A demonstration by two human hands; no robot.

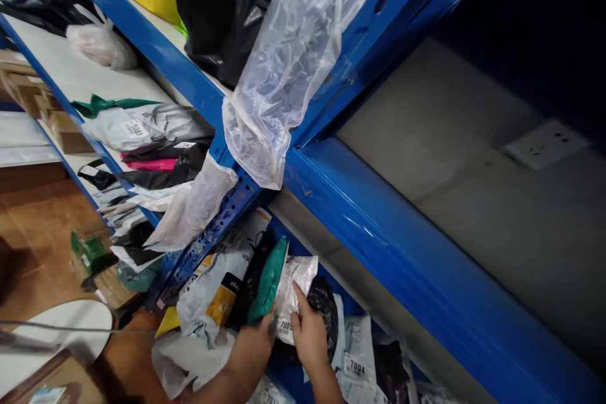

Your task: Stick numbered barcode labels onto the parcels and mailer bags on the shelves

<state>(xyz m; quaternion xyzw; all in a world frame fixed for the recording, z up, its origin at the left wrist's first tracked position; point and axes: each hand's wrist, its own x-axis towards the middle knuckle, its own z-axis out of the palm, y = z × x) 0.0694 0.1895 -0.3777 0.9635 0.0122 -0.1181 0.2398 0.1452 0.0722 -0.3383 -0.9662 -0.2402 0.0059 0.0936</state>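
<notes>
A white plastic parcel (294, 274) with a label starting 700 stands among other bagged parcels on the low blue shelf. My right hand (310, 336) rests against its right side, index finger and thumb stretched out and apart. At the parcel's lower left edge is my left hand (253, 346), one finger reaching between it and a green parcel (269, 284); its other fingers are hidden, so I cannot tell its grip. A black parcel (323, 303) stands just right of the white one. Left of the green one are another black bag and a large grey mailer (227, 287).
Clear plastic sleeves (293, 63) hang from the blue rack post. A blue beam (402, 240) crosses above the shelf at right. Parcels labelled 7004 (357, 363) stand farther right. Left are shelves of bags, a white round surface (71, 328) and a cardboard box (66, 382).
</notes>
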